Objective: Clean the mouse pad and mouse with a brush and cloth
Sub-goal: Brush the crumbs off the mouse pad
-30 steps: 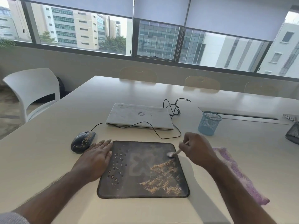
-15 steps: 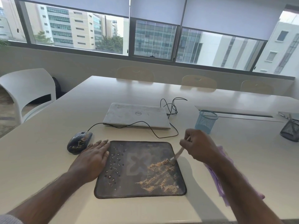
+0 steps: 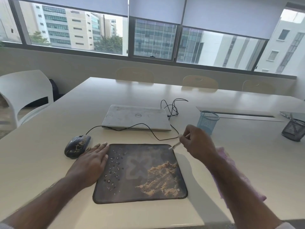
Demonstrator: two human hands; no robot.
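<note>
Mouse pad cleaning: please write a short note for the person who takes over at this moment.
Left hand: flat, fingers straight, pressing the left edge of the mouse pad.
Right hand: grips the brush, its tip at the pad's far right corner.
Mouse: on the table left of the pad, sandy dirt on top.
Cloth: purple, on the table right of the pad, partly under the right forearm.
Done: nothing finished that shows.
Left: brush off the sandy dirt and the small crumbs on the pad, brush the mouse, wipe both with the cloth.
</note>
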